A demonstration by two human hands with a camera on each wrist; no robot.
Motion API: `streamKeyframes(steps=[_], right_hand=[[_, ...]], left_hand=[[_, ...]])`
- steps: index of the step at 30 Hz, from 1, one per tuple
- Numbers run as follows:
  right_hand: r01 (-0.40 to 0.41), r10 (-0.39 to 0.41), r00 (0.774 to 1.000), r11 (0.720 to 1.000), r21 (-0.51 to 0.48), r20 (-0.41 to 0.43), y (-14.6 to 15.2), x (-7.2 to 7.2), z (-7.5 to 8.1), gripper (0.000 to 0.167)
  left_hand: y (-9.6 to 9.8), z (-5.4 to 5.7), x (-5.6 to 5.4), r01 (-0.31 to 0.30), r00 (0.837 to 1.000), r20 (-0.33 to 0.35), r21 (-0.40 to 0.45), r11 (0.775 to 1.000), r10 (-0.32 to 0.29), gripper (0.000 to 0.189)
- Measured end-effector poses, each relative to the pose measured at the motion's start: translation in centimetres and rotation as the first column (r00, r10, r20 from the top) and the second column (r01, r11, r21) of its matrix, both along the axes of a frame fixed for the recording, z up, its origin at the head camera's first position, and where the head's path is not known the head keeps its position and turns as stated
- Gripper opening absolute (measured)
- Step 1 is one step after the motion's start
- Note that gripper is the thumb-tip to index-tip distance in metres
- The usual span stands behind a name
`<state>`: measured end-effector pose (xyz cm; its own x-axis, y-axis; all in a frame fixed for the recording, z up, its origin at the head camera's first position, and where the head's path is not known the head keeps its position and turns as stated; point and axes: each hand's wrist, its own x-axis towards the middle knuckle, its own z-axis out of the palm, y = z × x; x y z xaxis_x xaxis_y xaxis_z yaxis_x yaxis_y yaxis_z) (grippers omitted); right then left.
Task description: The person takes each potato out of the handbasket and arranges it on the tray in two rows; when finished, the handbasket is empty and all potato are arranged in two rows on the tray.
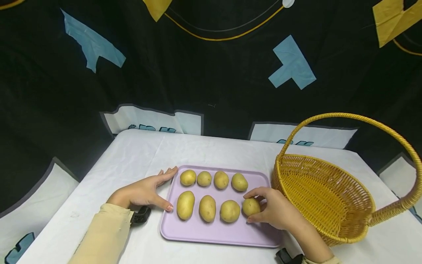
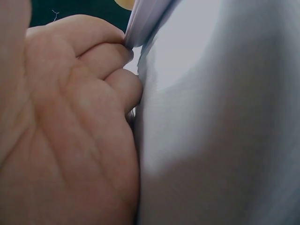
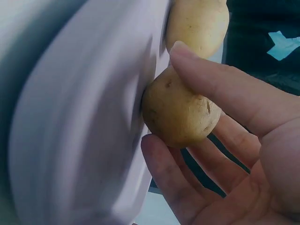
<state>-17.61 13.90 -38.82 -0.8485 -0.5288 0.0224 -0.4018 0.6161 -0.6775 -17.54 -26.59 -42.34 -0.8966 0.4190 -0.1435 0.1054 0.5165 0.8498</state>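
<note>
Several potatoes stand in two rows on a lilac tray (image 1: 194, 234). At the near row's right end, my right hand (image 1: 278, 207) holds a small round potato (image 1: 251, 206) between thumb and fingers. The right wrist view shows this potato (image 3: 178, 110) low against the tray (image 3: 89, 117), with the thumb on one side and fingers on the other; whether it touches the tray I cannot tell. My left hand (image 1: 145, 190) rests at the tray's left edge, thumb and fingers spread apart. In the left wrist view its fingertips touch the tray's rim (image 2: 140, 21).
A yellow wicker basket (image 1: 313, 183) with a tall arched handle (image 1: 349, 116) stands close to the tray's right side. White cloth (image 1: 138, 154) covers the table. Behind it hangs a dark printed backdrop (image 1: 211, 73).
</note>
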Motion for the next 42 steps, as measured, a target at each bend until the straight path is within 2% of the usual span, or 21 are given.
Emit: streamKeyframes(steps=[11,25,36,42], right_hand=[[-0.046,0.046,0.999,0.999,-0.019,0.0,-0.2,0.0,0.0,0.053],[-0.023,0.026,0.999,0.999,0.049,-0.048,-0.5,0.2,0.1,0.059],[0.054,-0.049,0.997,0.995,0.085,-0.058,-0.6,0.2,0.3,0.073],[0.105,-0.101,0.993,0.991,0.083,-0.054,-0.6,0.8,1.4,0.079]], left_hand=[[-0.1,0.2,0.1,-0.006,1.0,0.001,-0.002,1.0,0.006,0.121],[0.0,0.3,0.0,-0.008,1.0,0.013,0.012,1.0,0.008,0.121],[-0.1,0.3,0.0,-0.013,1.0,0.008,-0.001,1.0,0.013,0.121],[0.0,0.0,0.1,-0.018,1.0,0.017,0.009,1.0,0.018,0.12]])
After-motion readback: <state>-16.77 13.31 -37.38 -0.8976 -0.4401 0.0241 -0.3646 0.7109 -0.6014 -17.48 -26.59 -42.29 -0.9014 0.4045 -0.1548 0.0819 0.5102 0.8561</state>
